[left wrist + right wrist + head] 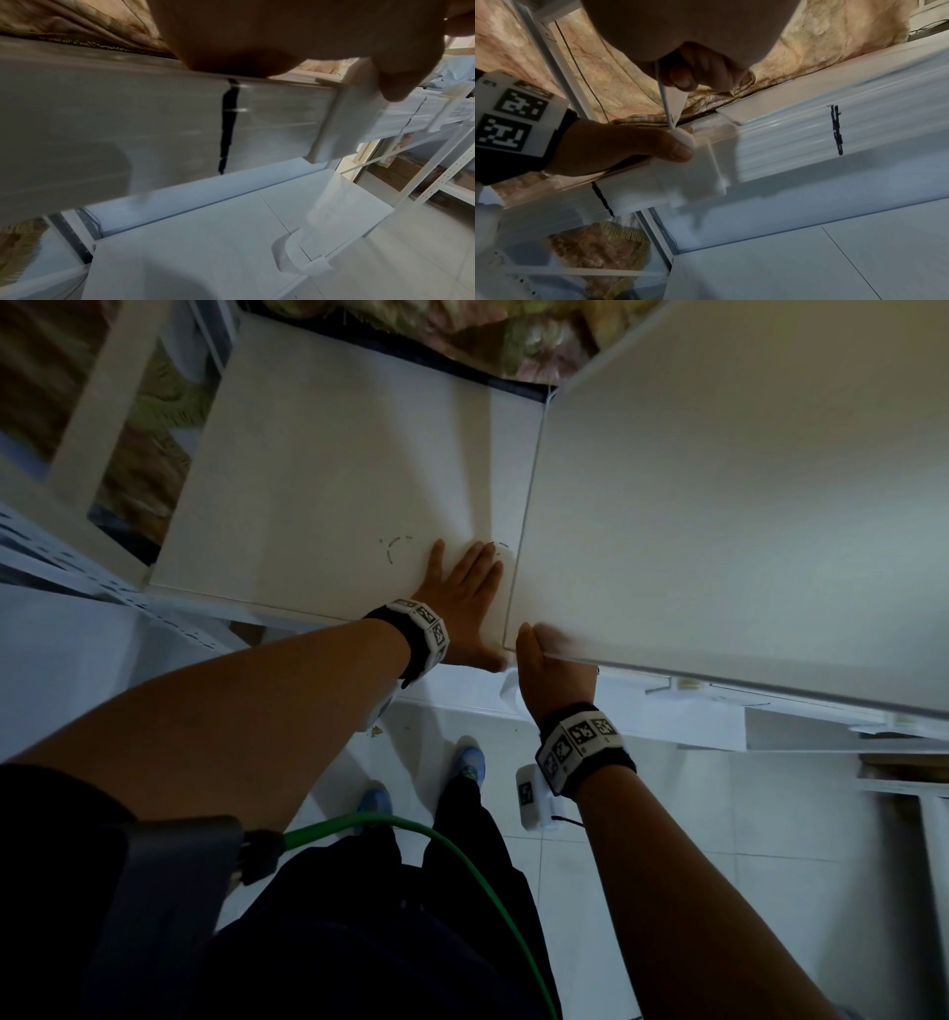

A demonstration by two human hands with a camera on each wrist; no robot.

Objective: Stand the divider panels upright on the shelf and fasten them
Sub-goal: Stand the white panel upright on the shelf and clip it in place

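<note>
A: At the front edge of the shelf (318, 469), which step is going on?

B: The standing one. The panel (729, 495) is sitting upright on its thin edge, running front to back on the shelf, right of the middle. The right hand (552, 667) is gripping its near bottom corner, thumb on one face and fingers curled round the other, as the right wrist view is showing.

A: And the left hand (464, 603)?

B: It is lying flat on the shelf just beside the panel, fingers straight and pressing down, thumb (672, 149) hooking over the front lip. It is holding nothing; I judge it is steadying the shelf.

A: Is anything fastening yet?

B: Not that I can tell. A white clip (695, 162) is sitting on the front lip right where the panel's edge is meeting it, but whether the edge is seated in it is not showing clearly.

A: So what is the next move asking for?

B: Probably lining the panel's lower corner with that clip and pushing it home while keeping the panel vertical. The panel is broad and thin, so it is likely wanting a firm hold low down against tipping.
</note>
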